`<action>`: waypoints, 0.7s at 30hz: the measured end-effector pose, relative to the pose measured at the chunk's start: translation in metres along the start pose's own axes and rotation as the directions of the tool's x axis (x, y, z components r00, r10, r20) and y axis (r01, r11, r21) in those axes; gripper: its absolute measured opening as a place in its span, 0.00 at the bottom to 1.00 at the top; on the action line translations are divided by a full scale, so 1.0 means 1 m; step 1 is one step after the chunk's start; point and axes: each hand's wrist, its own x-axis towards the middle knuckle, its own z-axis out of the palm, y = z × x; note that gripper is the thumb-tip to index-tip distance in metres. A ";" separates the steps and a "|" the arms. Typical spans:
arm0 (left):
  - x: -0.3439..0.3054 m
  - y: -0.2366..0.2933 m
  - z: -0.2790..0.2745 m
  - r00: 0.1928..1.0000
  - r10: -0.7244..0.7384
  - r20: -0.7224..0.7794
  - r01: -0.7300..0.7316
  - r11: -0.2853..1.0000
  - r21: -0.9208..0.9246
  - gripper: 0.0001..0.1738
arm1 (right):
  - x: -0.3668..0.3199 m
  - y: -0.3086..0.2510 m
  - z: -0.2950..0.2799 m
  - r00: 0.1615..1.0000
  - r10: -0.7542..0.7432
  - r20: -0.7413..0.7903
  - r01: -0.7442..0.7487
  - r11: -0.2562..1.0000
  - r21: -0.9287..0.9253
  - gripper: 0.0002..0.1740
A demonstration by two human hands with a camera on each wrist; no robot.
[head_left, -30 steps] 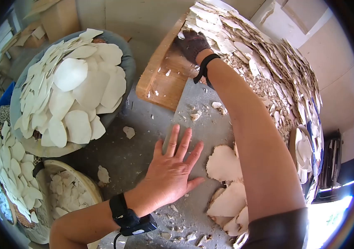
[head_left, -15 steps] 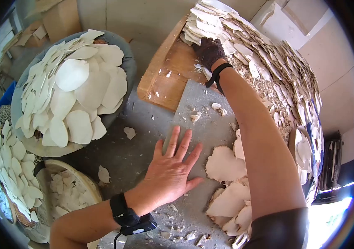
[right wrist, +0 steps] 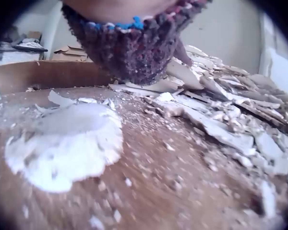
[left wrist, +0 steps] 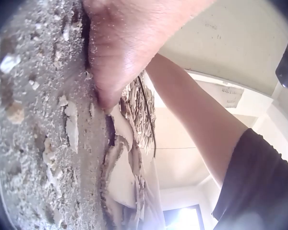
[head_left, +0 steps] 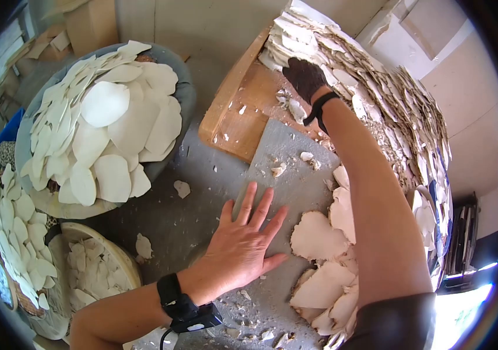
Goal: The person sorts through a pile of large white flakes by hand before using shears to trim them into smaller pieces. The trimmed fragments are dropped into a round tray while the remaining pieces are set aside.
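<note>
My bare left hand lies palm down with fingers spread on the grey work surface. Nothing is held under its visible fingers. At the left end of a big heap of thin, pale, dried flat pieces, my right hand wears a dark knitted glove. Its fingers reach against the heap's edge; I cannot tell whether they grip a piece. Below the glove in the right wrist view lies one white piece with a ragged edge on the brown wooden board. Several larger pieces lie beside my left hand, under my right forearm.
A round cloth-lined container heaped with smooth pale pieces stands at the left. Below it is a tub of small fragments, with another basket of pieces further left. A raised wooden edge borders the board. Crumbs litter the surface.
My gloved right hand has drawn back from the board's far corner, rightward and nearer along the heap. More loose fragments now show on the board beside it. My left hand stays in place.
</note>
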 end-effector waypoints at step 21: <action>-0.001 0.009 -0.002 0.999 0.009 -0.038 -0.005 0.994 0.109 0.43 | -0.275 -0.060 -0.393 0.461 -0.581 0.670 0.133 0.792 0.595 0.23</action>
